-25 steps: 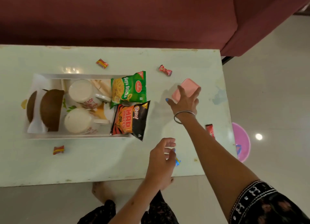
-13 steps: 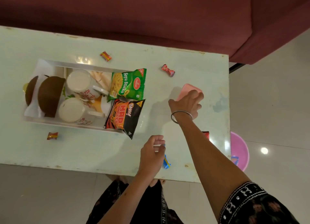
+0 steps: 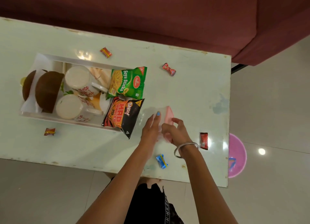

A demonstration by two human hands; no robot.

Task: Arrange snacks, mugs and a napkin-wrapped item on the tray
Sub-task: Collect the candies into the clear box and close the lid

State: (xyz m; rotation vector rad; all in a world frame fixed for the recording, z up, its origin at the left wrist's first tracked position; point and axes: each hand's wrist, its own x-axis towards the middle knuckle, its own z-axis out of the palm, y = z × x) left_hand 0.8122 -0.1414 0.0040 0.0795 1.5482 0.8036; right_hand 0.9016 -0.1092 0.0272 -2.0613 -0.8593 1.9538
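A clear tray (image 3: pixel 50 118) on the pale table holds two white floral mugs (image 3: pixel 78 79) (image 3: pixel 70 107), two brown bowls on a white napkin (image 3: pixel 47 89), a green Soya Sticks packet (image 3: pixel 128 82) and a black-orange Bingo packet (image 3: pixel 123 115) that hangs over the tray's right end. To the right of the tray, my right hand (image 3: pixel 175 132) grips a pink folded napkin (image 3: pixel 168 116) just above the table. My left hand (image 3: pixel 151 130) touches the same napkin from the left, fingers stretched out flat.
Small wrapped candies lie scattered on the table: red ones (image 3: pixel 105 52) (image 3: pixel 169 69) (image 3: pixel 49 131) (image 3: pixel 204 140) and a blue one (image 3: pixel 161 161) near the front edge. A maroon sofa (image 3: pixel 167 13) runs behind the table. A pink bowl (image 3: pixel 237 155) sits on the floor at the right.
My right hand has pulled the pink napkin from the table's far right toward the tray and me. My left hand has moved up from the blue candy to meet the napkin.
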